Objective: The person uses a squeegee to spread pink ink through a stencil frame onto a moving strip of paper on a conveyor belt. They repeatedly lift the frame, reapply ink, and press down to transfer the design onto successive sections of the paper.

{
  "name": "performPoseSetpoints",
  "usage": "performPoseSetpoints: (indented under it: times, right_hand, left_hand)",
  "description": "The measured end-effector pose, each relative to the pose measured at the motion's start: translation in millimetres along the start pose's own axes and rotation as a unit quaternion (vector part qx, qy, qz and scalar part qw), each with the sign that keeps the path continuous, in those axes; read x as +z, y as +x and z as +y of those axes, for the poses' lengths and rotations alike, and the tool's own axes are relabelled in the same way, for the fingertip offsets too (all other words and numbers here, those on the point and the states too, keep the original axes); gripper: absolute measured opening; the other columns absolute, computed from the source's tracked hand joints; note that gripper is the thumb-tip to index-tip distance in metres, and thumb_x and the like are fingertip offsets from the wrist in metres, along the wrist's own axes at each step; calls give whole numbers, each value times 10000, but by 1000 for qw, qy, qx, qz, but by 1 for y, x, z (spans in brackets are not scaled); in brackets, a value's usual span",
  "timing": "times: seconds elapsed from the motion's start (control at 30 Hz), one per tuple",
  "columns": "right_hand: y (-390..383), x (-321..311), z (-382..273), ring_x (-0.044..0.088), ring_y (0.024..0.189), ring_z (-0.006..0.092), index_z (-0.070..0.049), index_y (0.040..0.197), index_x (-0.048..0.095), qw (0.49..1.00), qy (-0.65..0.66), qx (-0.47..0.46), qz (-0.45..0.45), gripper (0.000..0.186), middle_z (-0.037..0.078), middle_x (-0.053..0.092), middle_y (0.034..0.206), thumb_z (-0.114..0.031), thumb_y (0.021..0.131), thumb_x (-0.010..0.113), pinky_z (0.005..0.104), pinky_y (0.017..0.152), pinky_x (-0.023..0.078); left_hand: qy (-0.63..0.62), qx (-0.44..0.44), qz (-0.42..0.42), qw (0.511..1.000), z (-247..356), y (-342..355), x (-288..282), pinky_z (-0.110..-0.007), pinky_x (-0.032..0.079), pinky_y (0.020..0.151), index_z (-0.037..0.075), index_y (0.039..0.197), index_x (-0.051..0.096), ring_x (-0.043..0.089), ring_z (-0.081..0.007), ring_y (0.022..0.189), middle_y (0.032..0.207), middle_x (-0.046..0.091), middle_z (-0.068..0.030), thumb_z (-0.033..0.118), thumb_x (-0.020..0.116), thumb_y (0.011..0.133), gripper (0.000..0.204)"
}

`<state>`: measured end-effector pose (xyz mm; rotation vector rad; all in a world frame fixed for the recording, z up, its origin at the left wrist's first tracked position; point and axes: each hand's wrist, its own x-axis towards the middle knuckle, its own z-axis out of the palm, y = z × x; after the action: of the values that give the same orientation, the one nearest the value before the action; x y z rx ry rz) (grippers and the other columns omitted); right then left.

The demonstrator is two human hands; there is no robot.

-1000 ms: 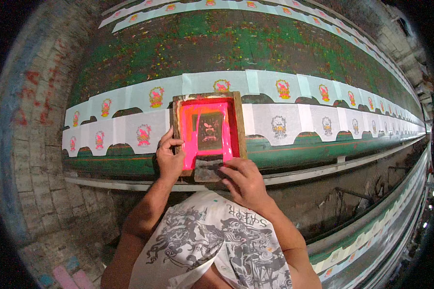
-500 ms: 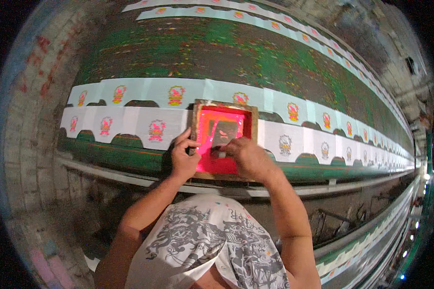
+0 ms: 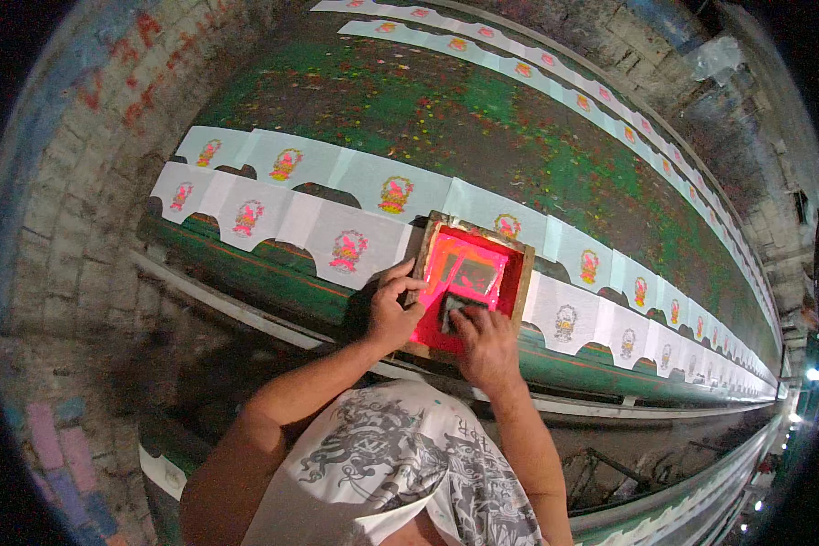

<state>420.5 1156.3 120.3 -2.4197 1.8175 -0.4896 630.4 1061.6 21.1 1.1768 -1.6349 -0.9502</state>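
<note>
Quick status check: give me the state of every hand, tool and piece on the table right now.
Left hand: gripping the frame's left edge.
Right hand: pressing the squeegee on the mesh.
Wooden screen frame: lying flat over a paper piece, mesh coated in pink ink.
Squeegee: mid-screen, under the right hand.
Paper pieces: laid in rows, printed.
Long green table: paint-spattered.

Long green, paint-flecked tabletop [image 3: 482, 118]; rows of printed white cloth pieces [image 3: 373, 187]; brick wall [image 3: 73, 227] at left.
</note>
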Motion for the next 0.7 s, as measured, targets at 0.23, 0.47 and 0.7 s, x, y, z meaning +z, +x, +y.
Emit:
performPoseSetpoints:
  times: [0.23, 0.47, 0.7]
  right_hand:
    - [-18, -26, -14, 697, 1151, 392, -73, 1369, 757, 992, 78, 1, -101, 551, 139, 739, 1282, -25, 820, 738, 509, 1052, 566]
    - [48, -31, 58, 690, 1215, 424, -46, 1346, 758, 987, 119, 8, -108, 513, 198, 749, 1258, -3, 836, 767, 512, 1040, 586]
    - [75, 0, 77, 686, 1172, 425, -94, 1396, 768, 999, 26, 30, -2, 560, 171, 748, 1220, -25, 840, 759, 530, 1042, 559]
  left_hand:
    - [32, 43, -5, 999, 4, 26, 0, -514, 473, 1234, 27, 1379, 723, 615, -429, 1413, 1577, 590, -272, 10, 714, 928, 452]
    - [72, 74, -32, 994, 2, 41, 10, -544, 453, 1257, 28, 1375, 725, 570, -456, 1460, 1580, 576, -273, -36, 615, 994, 402]
    - [125, 115, -29, 985, 12, 36, 7, -547, 440, 1272, 34, 1366, 729, 544, -464, 1500, 1617, 560, -270, -34, 593, 1019, 379]
